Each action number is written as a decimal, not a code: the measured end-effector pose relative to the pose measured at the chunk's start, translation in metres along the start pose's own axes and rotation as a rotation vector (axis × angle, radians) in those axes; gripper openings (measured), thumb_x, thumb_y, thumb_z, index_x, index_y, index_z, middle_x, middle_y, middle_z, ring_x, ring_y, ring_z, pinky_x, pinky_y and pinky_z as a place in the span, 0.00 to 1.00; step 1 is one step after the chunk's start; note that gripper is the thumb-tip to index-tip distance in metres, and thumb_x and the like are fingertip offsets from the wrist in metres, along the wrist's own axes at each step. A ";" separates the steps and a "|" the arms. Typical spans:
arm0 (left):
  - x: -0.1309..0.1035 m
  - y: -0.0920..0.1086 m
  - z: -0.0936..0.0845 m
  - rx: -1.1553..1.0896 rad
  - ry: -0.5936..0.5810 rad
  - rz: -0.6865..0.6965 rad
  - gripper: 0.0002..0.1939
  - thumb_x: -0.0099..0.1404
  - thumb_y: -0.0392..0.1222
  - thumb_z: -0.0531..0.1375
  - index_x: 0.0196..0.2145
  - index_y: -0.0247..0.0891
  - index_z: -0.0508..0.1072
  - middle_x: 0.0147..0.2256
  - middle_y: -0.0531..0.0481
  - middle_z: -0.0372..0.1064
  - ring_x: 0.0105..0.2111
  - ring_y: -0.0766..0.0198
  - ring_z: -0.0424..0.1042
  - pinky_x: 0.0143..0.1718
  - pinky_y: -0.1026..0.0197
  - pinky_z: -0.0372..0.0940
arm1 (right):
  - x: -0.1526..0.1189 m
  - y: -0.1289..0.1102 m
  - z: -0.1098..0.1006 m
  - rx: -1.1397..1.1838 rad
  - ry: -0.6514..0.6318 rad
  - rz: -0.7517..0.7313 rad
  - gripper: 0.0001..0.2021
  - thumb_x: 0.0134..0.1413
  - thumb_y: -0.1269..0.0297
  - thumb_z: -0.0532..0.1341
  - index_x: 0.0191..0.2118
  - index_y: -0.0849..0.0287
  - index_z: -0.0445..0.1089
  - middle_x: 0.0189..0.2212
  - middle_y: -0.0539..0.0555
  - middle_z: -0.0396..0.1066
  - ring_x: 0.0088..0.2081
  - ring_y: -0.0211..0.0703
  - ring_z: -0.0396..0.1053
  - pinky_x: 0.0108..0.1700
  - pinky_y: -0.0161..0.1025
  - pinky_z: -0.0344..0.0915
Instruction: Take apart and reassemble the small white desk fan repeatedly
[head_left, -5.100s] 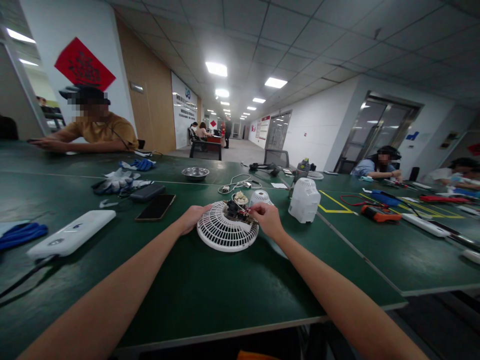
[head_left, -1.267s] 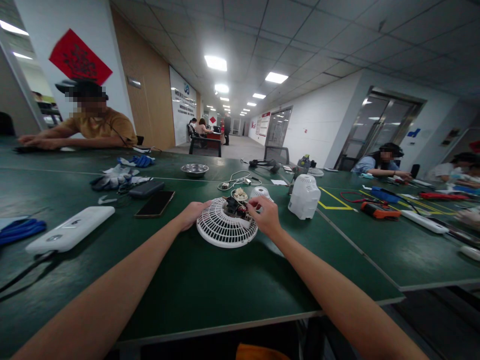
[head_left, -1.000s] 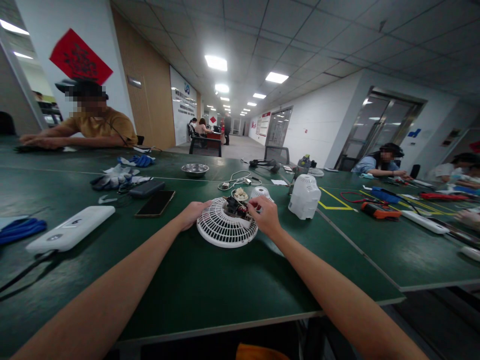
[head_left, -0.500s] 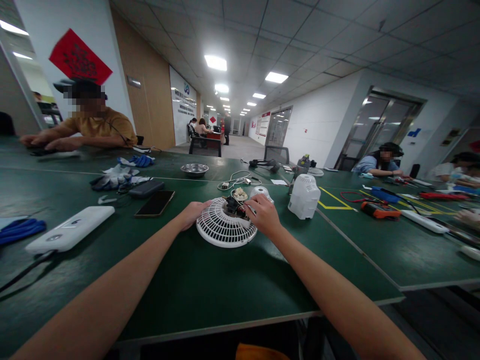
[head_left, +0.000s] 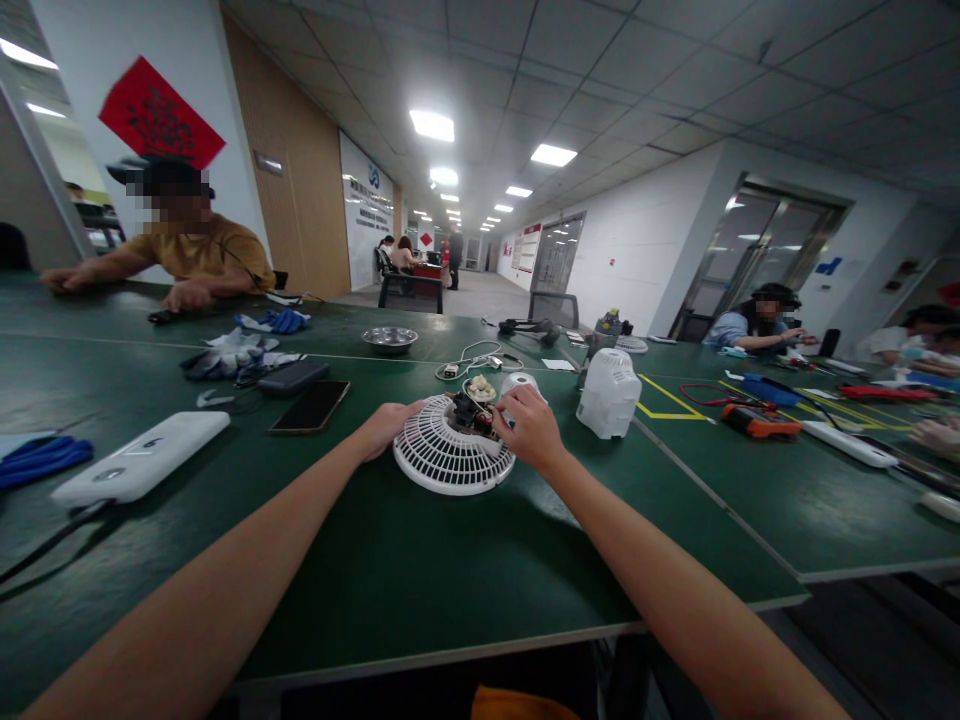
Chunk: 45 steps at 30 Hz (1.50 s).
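A round white fan grille (head_left: 442, 465) lies on the green table in front of me, with a dark motor assembly (head_left: 469, 412) and some thin wires at its centre. My left hand (head_left: 384, 430) grips the grille's left rim, fingers partly hidden behind it. Over the right side of the motor, my right hand (head_left: 527, 425) has its fingers pinched together. What sits between those fingertips is too small to make out. Just behind the grille are a cream-coloured part (head_left: 480, 388) and a white rounded part (head_left: 519, 382), partly covered by my right hand.
Right of the grille stands a white plastic housing (head_left: 609, 393). Leftward lie a phone (head_left: 311, 407), a dark case (head_left: 292, 376), gloves (head_left: 232, 355) and a white power bank (head_left: 142, 460). Farther back are a metal bowl (head_left: 389, 340) and a white cable (head_left: 480, 358). Co-workers sit at both sides.
My right hand has shifted slightly right, its fingers still pinched by the motor. My left hand stays on the rim. The left co-worker's hands have moved apart; the right co-worker's hands have risen.
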<state>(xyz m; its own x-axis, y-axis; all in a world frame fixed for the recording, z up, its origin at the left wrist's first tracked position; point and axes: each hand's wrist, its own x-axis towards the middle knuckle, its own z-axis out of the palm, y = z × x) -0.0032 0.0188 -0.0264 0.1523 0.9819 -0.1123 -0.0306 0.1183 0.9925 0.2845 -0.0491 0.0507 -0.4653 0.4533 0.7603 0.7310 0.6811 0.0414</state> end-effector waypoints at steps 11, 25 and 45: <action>-0.001 0.001 0.001 -0.018 -0.003 0.003 0.25 0.52 0.56 0.67 0.36 0.30 0.77 0.27 0.44 0.76 0.25 0.60 0.73 0.26 0.59 0.65 | 0.001 0.001 -0.005 -0.017 -0.021 -0.071 0.09 0.63 0.65 0.56 0.32 0.59 0.70 0.36 0.58 0.68 0.40 0.46 0.64 0.44 0.44 0.65; -0.007 0.006 0.005 -0.009 0.030 -0.012 0.23 0.53 0.55 0.67 0.34 0.30 0.77 0.26 0.44 0.75 0.24 0.61 0.72 0.25 0.60 0.64 | 0.005 -0.004 -0.002 -0.126 -0.135 -0.010 0.08 0.65 0.66 0.53 0.36 0.59 0.69 0.39 0.59 0.66 0.43 0.47 0.62 0.48 0.45 0.63; -0.007 0.007 0.006 -0.058 0.002 -0.003 0.22 0.54 0.54 0.67 0.34 0.30 0.76 0.26 0.45 0.75 0.25 0.62 0.73 0.27 0.60 0.66 | 0.001 -0.007 0.009 0.121 0.026 0.225 0.05 0.62 0.65 0.58 0.35 0.57 0.69 0.34 0.54 0.70 0.38 0.44 0.67 0.41 0.40 0.63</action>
<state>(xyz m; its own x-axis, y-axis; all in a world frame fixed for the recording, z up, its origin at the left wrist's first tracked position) 0.0017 0.0115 -0.0188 0.1504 0.9819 -0.1155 -0.0876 0.1296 0.9877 0.2740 -0.0481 0.0451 -0.2831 0.5872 0.7583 0.7491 0.6291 -0.2075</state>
